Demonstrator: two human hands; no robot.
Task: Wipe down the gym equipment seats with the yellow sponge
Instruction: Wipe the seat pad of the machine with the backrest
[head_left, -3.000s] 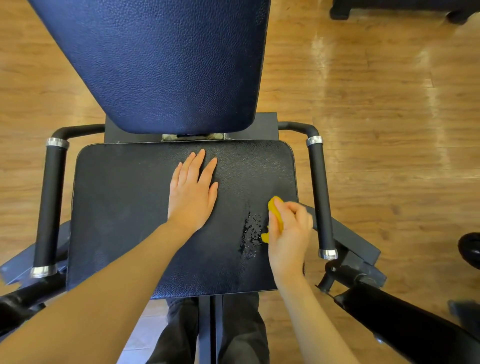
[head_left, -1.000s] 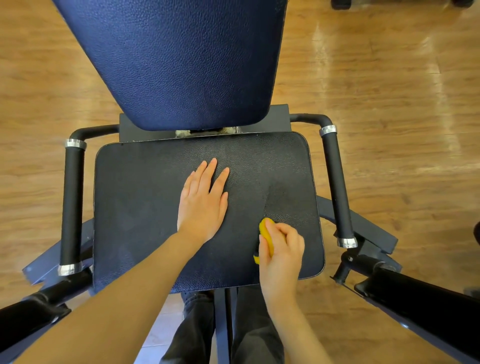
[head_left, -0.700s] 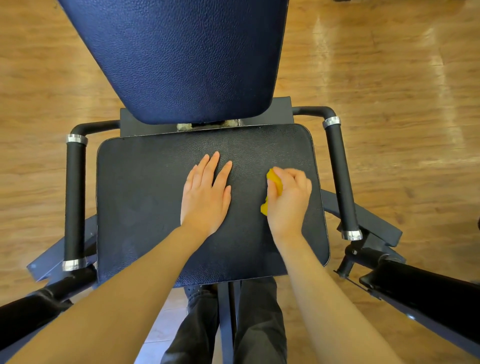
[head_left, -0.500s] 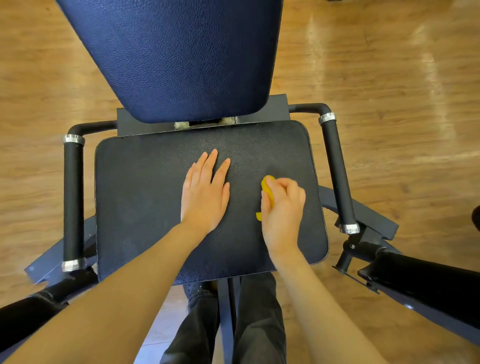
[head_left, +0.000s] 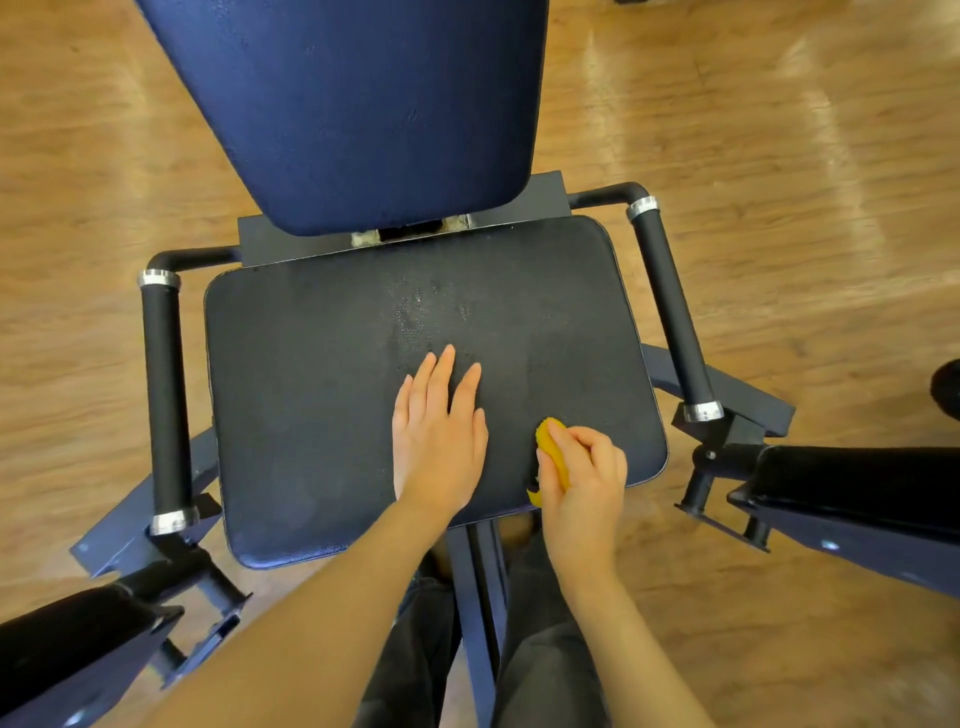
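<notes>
We see the wooden floor (head_left: 779, 208) under a gym machine with a blue backrest (head_left: 374, 104) and a black seat (head_left: 322, 395) between two padded handles; our left hand (head_left: 439, 441) lies flat on the middle of the seat, fingers straight. Our right hand (head_left: 584, 478) curls its fingers round the yellow sponge (head_left: 551, 451) at the seat's near right edge, its long axis running front to back; the unwiped part lies leftward, past the flat hand; we see no containers.

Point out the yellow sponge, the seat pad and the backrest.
yellow sponge (head_left: 551, 445): head view, exposed upper edge above the fingers.
seat pad (head_left: 311, 395): head view, bare left half.
backrest (head_left: 363, 104): head view, middle of the blue padding.
</notes>
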